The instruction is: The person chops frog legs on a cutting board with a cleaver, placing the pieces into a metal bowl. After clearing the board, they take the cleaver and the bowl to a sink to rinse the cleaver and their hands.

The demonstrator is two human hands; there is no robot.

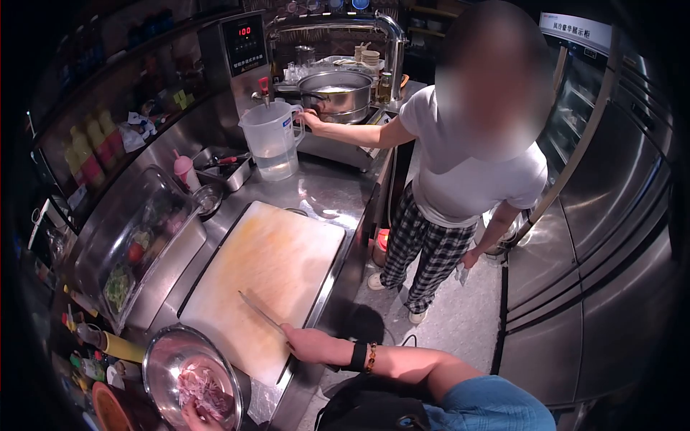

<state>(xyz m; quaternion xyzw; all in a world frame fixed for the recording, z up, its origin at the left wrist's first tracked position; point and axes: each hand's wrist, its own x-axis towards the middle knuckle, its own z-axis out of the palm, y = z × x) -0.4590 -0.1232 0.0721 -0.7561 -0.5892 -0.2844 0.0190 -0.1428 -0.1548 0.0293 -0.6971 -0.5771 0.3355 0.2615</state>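
My right hand [310,346] is closed around the handle of a kitchen knife [260,310], whose blade points up and to the left over the white cutting board [277,244]. The board's surface bears yellowish stains. At the bottom edge, my left hand [200,419] reaches into a metal bowl [154,366], its fingers right at a heap of pinkish-purple sliced pieces [203,388]. Most of that hand is cut off by the frame, and its fingertips merge with the heap.
Across the counter a person [467,172] holds a water pitcher [269,140] under a dispenser tap [264,90]. A lidded vegetable tray [169,269] lies left of the board, near a pink cup [185,171]. Behind stands a large pot [334,100]; bottles [122,347] crowd the lower left.
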